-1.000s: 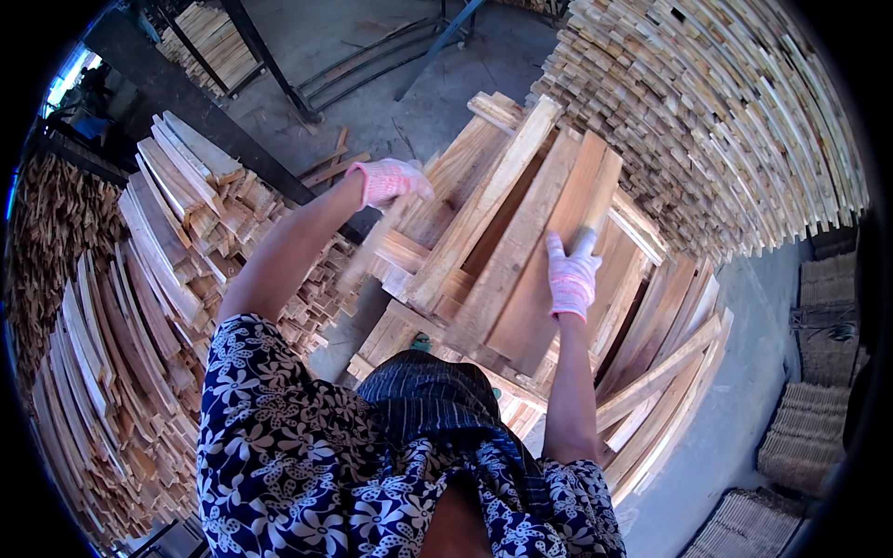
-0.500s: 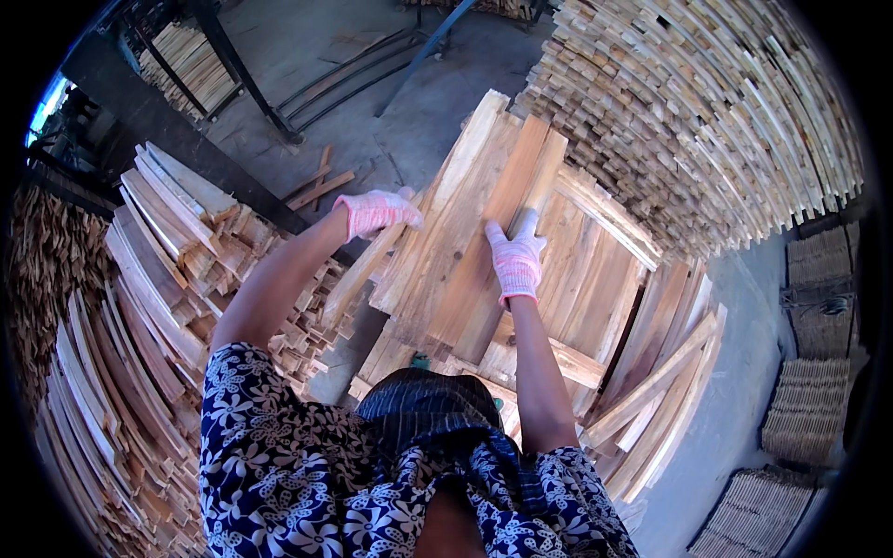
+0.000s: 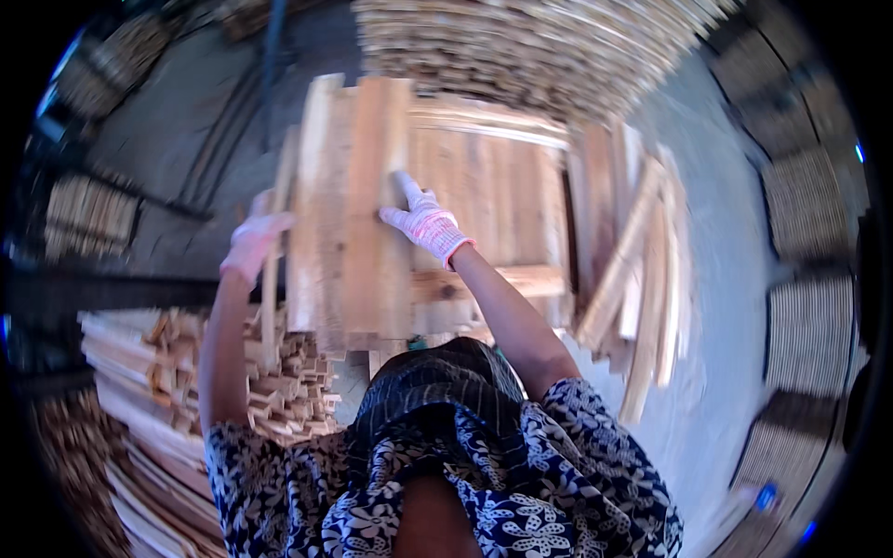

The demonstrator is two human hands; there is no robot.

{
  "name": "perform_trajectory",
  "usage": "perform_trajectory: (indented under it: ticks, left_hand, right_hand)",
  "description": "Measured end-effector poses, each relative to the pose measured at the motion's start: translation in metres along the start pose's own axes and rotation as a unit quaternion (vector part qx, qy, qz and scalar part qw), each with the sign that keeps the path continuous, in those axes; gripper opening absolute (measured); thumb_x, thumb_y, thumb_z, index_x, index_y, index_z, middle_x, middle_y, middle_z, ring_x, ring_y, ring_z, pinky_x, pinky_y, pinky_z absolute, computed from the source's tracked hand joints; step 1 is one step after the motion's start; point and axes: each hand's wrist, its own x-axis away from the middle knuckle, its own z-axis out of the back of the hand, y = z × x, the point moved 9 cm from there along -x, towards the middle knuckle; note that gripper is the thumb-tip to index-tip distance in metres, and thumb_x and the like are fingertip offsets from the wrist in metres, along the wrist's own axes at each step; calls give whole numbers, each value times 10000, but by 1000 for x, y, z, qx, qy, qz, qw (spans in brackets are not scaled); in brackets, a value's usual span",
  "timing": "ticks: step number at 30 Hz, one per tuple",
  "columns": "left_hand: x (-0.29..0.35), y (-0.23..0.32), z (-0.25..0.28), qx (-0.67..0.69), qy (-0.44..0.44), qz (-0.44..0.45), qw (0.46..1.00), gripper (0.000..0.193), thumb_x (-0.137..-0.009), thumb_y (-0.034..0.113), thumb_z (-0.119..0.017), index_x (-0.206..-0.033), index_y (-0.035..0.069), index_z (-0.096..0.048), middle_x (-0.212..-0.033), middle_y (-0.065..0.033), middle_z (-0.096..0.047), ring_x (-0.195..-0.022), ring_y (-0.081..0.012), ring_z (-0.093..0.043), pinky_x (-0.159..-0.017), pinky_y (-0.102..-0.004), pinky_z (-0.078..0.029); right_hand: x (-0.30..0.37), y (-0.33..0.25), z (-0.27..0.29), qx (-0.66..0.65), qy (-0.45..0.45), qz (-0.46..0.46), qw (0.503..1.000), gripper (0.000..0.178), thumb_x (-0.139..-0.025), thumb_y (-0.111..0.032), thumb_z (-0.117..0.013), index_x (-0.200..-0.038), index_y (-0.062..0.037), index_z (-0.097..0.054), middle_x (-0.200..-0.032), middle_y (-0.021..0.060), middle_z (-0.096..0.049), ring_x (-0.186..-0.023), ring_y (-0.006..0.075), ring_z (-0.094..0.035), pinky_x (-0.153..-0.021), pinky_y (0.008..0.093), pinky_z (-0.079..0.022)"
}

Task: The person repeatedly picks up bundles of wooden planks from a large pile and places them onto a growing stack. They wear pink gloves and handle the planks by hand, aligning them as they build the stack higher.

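My left hand [image 3: 256, 240], in a pink and white knitted glove, is closed on a narrow wooden strip [image 3: 271, 307]. That strip stands at the left edge of a row of wooden boards [image 3: 363, 223] laid side by side. Some blur lies over this hand. My right hand [image 3: 426, 221], gloved alike, rests with thumb and fingers apart at the right edge of the row. Under and beside the row is a wider layer of boards [image 3: 493, 200], with a crosspiece [image 3: 502, 282] on its near side.
A tall stack of planks [image 3: 521, 46] rises at the far side. Loose slats [image 3: 642, 270] lean at the right, and piled wood [image 3: 177, 372] fills the near left. Flat bundles [image 3: 809, 335] line the right side. Dark metal bars [image 3: 223, 130] lie on the floor at far left.
The view has turned, so the boards now run nearly straight away from me. The narrow strip stays at my left hand, lined up along the row. My right hand remains at the row's right edge.
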Motion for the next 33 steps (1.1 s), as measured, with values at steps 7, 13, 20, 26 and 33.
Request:
perform_trajectory:
  ticks: [7,13,20,26,33]
  left_hand:
    - [29,73,-42,42,63,-205,976,832,-833,159,-694,-1573,189,-316,-1321,-98,-588,-844,-134,-620,-586,-236,-505]
    - [41,117,-221,14,5,-146,989,800,-919,361,-679,-1591,140,-305,-1474,-195,-438,-1135,-285,-564,-946,-416,-485]
    - [13,95,-309,-390,108,-210,890,702,-865,323,-697,-1433,8,-429,-1314,-285,-492,-1182,-442,-534,-999,-532,-468]
    - [13,121,-148,-309,211,-288,881,614,-908,440,-626,-1360,35,-531,-1264,-267,-579,-1178,-414,-569,-1025,-523,-466]
    - [-64,-2,-41,-264,179,-18,948,775,-971,583,-507,-1468,-5,-410,-1346,-301,-602,-1289,-420,-573,-1091,-459,-434]
  right_hand:
    - [129,189,258,385,277,-295,829,633,-843,-386,-730,-1385,-186,-471,-1205,177,-550,-1133,395,-539,-873,592,-448]
    - [142,219,246,408,222,-259,847,542,-912,-323,-628,-1424,-212,-490,-1179,195,-581,-1128,425,-556,-917,596,-439]
    - [129,166,222,129,212,-188,950,723,-829,-240,-764,-1487,-171,-472,-1209,270,-550,-1120,448,-596,-989,485,-498]
    - [52,61,114,-7,106,-62,992,610,-920,-328,-678,-1459,-111,-491,-1214,255,-584,-1110,398,-610,-986,464,-485]
    - [17,14,47,61,86,-49,993,549,-1007,-458,-531,-1473,-184,-435,-1230,335,-499,-991,533,-644,-854,568,-536]
